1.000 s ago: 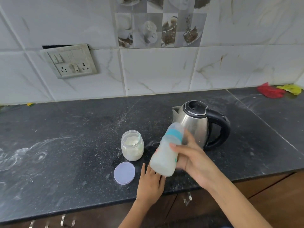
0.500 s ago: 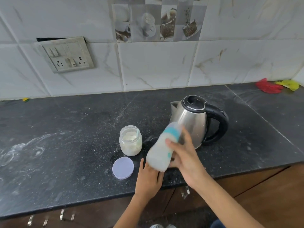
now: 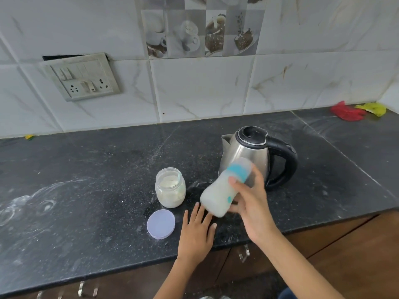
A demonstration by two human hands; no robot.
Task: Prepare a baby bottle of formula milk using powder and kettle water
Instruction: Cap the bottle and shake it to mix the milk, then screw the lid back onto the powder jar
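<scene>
Baby bottle (image 3: 224, 186) is held tilted above the front of the black counter (image 3: 86, 190), its capped, teal-ringed top leaning away toward the steel kettle (image 3: 248, 156) and its base nearest the person. The right hand (image 3: 250, 203) is wrapped around its middle, thumb across the near side and fingers curled behind, so the hold is a closed clasp on the body rather than on the cap. The left hand (image 3: 197, 231) lies flat on the counter with fingers spread, holding nothing, just beside the bottle's base. Cloudy white liquid fills most of the bottle, so the step in hand looks like mixing by shaking. To do it well, I would keep the clasp firm around the waist, shake with short wrist swings, and hold the top clear of the kettle, which stands close behind. The bottle's outline is smeared, so whether the cap is fully screwed down cannot be told; a check would prevent leaks. The open powder jar (image 3: 170, 187), with its scoop handle standing inside, and the loose lid (image 3: 160, 223) sit just to the left, near enough to be knocked.
</scene>
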